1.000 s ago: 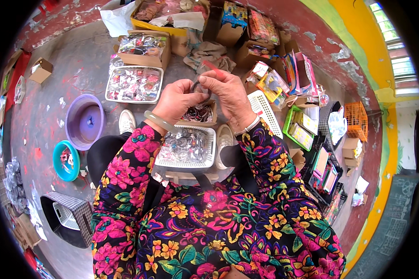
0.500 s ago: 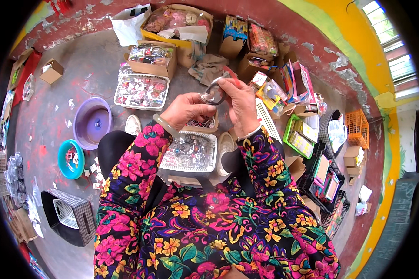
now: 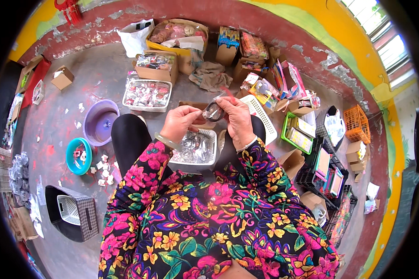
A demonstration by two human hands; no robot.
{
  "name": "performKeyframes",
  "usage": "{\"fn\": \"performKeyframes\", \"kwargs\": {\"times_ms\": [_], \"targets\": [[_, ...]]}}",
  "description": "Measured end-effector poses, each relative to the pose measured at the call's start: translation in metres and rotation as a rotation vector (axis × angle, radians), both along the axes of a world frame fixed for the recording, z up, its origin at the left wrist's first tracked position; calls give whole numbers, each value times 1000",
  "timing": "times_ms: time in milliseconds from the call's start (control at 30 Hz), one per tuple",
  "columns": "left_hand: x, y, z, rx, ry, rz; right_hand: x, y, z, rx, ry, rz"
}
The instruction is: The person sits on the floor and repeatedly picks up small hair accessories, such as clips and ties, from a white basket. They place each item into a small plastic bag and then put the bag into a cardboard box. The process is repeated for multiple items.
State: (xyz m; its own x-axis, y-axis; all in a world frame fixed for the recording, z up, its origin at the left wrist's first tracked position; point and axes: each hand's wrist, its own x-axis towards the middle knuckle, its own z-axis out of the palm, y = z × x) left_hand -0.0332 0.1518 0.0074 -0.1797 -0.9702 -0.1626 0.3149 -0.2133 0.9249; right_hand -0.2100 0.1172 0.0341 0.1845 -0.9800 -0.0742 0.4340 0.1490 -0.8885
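Note:
Held up over my lap is a dark ring-shaped band (image 3: 213, 112) with a shiny, see-through part about it, perhaps a clear bag. My right hand (image 3: 239, 120) is closed on its upper right side, thumb and fingers pinching. On the other side my left hand (image 3: 183, 122) has its thumb and index finger drawn together beside the band's left edge; whatever they grip is too small to make out. Below both hands a white plastic basket (image 3: 212, 139) sits between my knees, filled with clear-wrapped small items (image 3: 194, 148). Behind the hands, a cardboard box (image 3: 191, 105) is partly hidden.
Ahead stands a white basket of wrapped goods (image 3: 146, 95) before open cartons (image 3: 156, 72). To the left are a purple basin (image 3: 91, 123) and a teal basin (image 3: 70, 158). Rightward lie a white perforated tray (image 3: 261, 117), a green basket (image 3: 297, 145) and black crates (image 3: 332, 160).
My hands have come slightly lower and the left thumb and index finger have drawn a little away from the band. The view has tilted up, and my knees have moved inward.

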Motion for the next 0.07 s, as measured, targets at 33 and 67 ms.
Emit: {"fn": "performKeyframes", "kwargs": {"times_ms": [33, 67], "targets": [[0, 6, 2, -22, -45, 12, -1, 5, 0, -12, 35, 4], [0, 12, 4, -34, -71, 33, -3, 9, 1, -23, 70, 7]]}}
